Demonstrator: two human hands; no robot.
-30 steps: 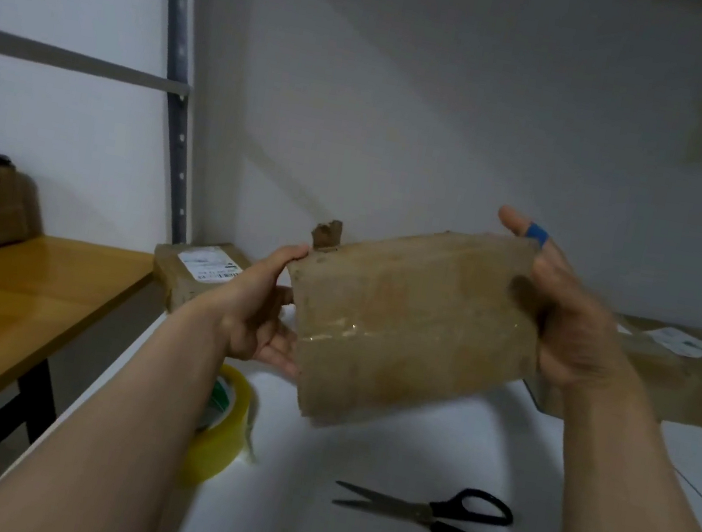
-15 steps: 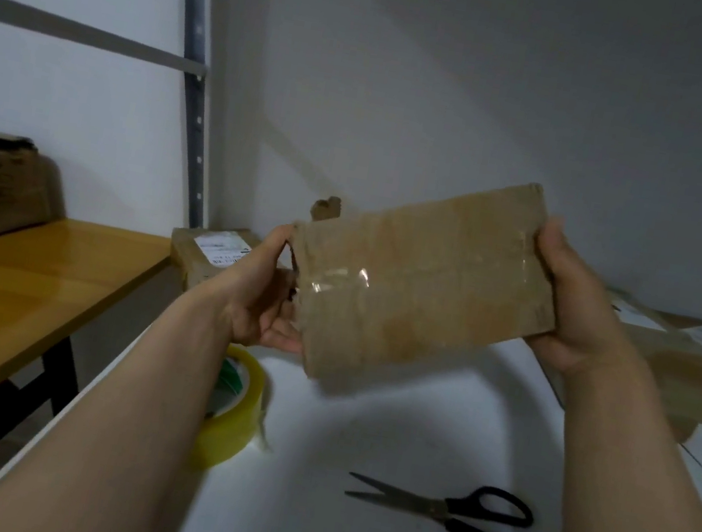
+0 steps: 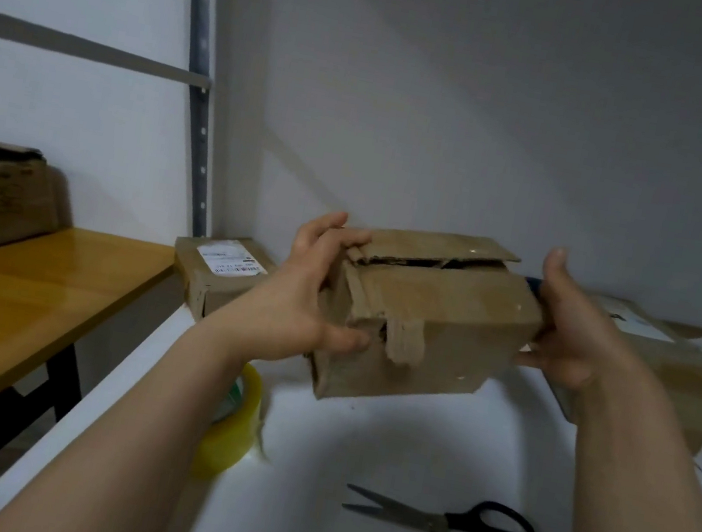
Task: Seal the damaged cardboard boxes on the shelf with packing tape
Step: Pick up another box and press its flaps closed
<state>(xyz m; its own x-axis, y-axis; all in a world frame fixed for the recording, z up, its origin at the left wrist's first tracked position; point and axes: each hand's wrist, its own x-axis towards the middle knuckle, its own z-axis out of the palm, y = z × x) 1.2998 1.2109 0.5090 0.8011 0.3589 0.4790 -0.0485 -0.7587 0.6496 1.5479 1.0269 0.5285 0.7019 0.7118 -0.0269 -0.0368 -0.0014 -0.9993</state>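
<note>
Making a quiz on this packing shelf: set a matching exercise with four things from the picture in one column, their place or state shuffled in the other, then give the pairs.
Things
1. torn box
2. tape roll
3. scissors
4. labelled box

Places or states
A. lies flat on the white shelf, black handles to the right
B. stands at the back beside the metal upright
C. held in the air between left hand and right hand, top flap gaping
D. yellow, partly hidden by the left forearm

Pairs: 1-C, 2-D, 3-A, 4-B
</note>
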